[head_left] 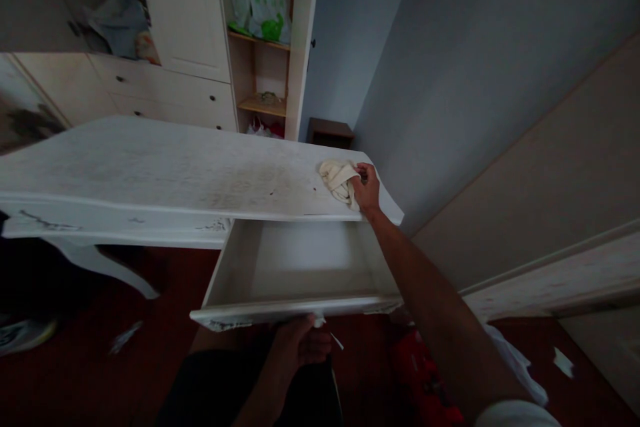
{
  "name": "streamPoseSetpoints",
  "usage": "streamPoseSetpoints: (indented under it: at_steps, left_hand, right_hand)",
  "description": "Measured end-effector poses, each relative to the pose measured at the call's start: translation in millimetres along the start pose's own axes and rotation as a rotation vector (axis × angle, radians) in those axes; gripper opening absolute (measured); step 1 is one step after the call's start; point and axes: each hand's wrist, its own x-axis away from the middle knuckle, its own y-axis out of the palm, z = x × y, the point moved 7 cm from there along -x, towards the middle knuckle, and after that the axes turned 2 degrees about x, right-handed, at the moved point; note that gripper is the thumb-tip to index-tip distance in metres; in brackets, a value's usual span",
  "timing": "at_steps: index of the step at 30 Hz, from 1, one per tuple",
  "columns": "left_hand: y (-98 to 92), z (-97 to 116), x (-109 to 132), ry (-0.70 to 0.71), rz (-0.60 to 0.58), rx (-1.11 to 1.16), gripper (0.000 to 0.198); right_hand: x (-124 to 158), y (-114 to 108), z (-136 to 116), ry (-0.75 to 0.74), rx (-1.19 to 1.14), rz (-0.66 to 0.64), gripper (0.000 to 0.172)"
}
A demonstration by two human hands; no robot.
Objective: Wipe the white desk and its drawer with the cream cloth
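A white desk (150, 153) with a smudged, dirty top spans the view, and its right drawer (305, 260) is pulled out with a bare interior. On the right end of the desktop lies a crumpled cream cloth (338, 177). My right hand (367, 188) grips the cloth's right side with bent fingers. Below the drawer front, my left hand (303, 341) has its fingers curled at the small white knob (319, 321); thumb and forefinger meet it.
Behind the desk stands a white wardrobe (190, 13) with plastic bags (265, 0) on an open shelf. A grey-blue wall (450, 80) borders the right. A red item (425, 373) and a white plastic bag (520, 360) lie on the dark red floor.
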Motion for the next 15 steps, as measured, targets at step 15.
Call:
streamPoseSetpoints:
  at_steps: [15]
  left_hand:
    - [-22.2, -59.2, 23.7, -0.002, 0.173, -0.053, 0.036]
  right_hand:
    - [2.6, 1.4, -2.1, 0.05, 0.032, -0.035, 0.032]
